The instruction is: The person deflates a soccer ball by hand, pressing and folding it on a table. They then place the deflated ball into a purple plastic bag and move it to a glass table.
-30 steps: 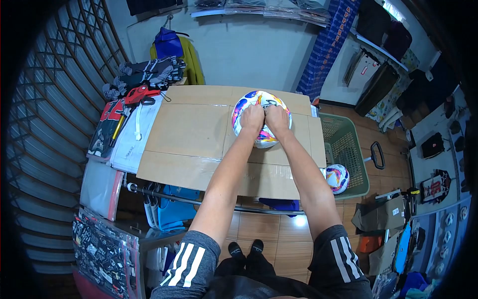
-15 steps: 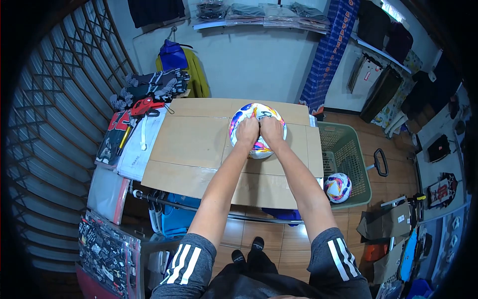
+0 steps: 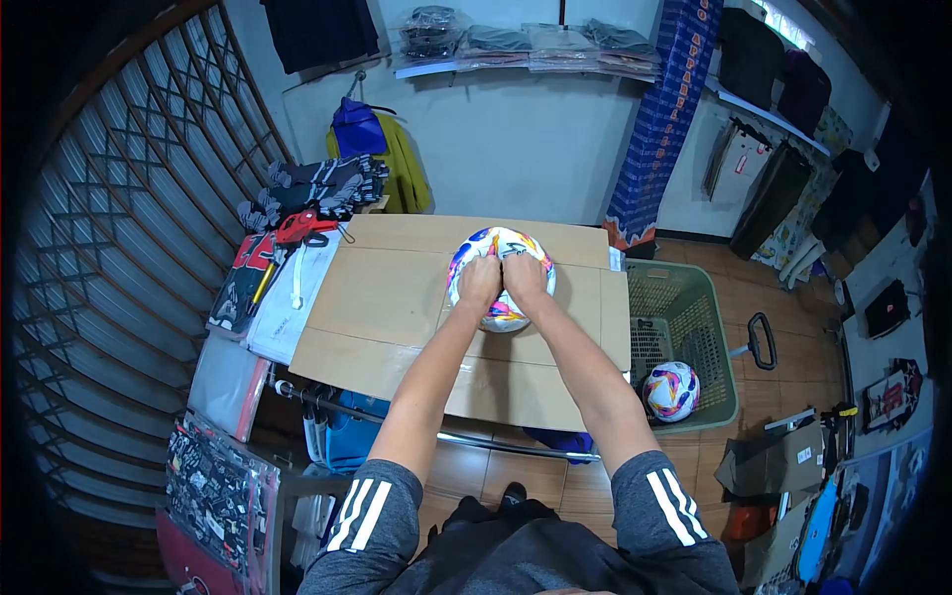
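A white ball with blue, pink, yellow and orange patches point(image 3: 503, 241) rests on a flattened cardboard sheet point(image 3: 387, 288) that covers the table. On top of the ball, left of its middle, my left hand point(image 3: 480, 282) is closed with its fingers curled under. My right hand point(image 3: 524, 278) is closed beside it, right of the middle. The two hands lie close together, and their knuckles press on the ball. What the fingers hold, if anything, is hidden beneath them.
A green plastic basket point(image 3: 721, 347) with a second patterned ball point(image 3: 671, 391) stands right of the table. Red-handled scissors point(image 3: 302, 227), folded clothes point(image 3: 332, 183) and plastic packs lie on the left. Open cardboard boxes point(image 3: 778, 461) sit at the lower right.
The view has shifted, so the table appears lower. Both hands are still closed on the ball, which looks slightly further left on the cardboard.
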The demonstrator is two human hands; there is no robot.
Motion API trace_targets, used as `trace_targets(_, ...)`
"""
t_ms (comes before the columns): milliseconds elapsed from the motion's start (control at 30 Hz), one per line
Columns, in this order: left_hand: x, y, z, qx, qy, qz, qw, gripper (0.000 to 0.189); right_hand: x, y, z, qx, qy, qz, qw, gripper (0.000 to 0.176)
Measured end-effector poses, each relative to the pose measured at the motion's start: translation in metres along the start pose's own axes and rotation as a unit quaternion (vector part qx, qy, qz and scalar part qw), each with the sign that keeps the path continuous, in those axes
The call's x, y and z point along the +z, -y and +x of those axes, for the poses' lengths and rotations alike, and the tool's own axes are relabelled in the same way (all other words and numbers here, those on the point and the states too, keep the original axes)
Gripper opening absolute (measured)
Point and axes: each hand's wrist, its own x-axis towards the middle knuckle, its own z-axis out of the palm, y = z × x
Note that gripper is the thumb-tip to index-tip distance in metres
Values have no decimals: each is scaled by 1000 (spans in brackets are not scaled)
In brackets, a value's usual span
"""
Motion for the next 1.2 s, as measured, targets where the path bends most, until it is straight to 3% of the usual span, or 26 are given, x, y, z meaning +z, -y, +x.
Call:
trace_targets(367, -5, -4, 3, -26, 26, 16, 999, 16, 3, -7, 10, -19, 28, 2, 999, 24)
trace_targets(767, -15, -11, -3, -37, 35, 9, 999, 16, -2, -6, -7, -52, -13, 17, 998, 19)
trace_targets(800, -10, -10, -3, -39, 23, 11, 999, 17, -7, -5, -11, -74, -24, 40, 996, 14)
trace_targets(900, -4, -7, -3, -30, 7, -5, 999, 18, -18, 0, -24, -133, -210, 71, 966, 13)
trace_targets(933, -7, -11, -6, -40, 8, -14, 999, 19, -22, 2, -27, -107, -247, 43, 962, 35)
trace_targets(1033, -12, -14, -8, -37, 29, -4, 999, 19, -37, 13, -32, 79, -311, 9, 947, 60)
trace_targets(1067, -10, -13, -7, -28, 14, 8, 999, 19, -30, 0, -26, 151, -161, 148, 964, 77)
trace_targets(1167, -5, -11, -7, -24, 22, -13, 999, 19, -18, -56, -19, 61, -22, 273, 960, 79)
trace_targets(1200, -7, -15, -9, -17, 29, -19, 999, 20, -30, -59, -25, 70, -5, 250, 966, 79)
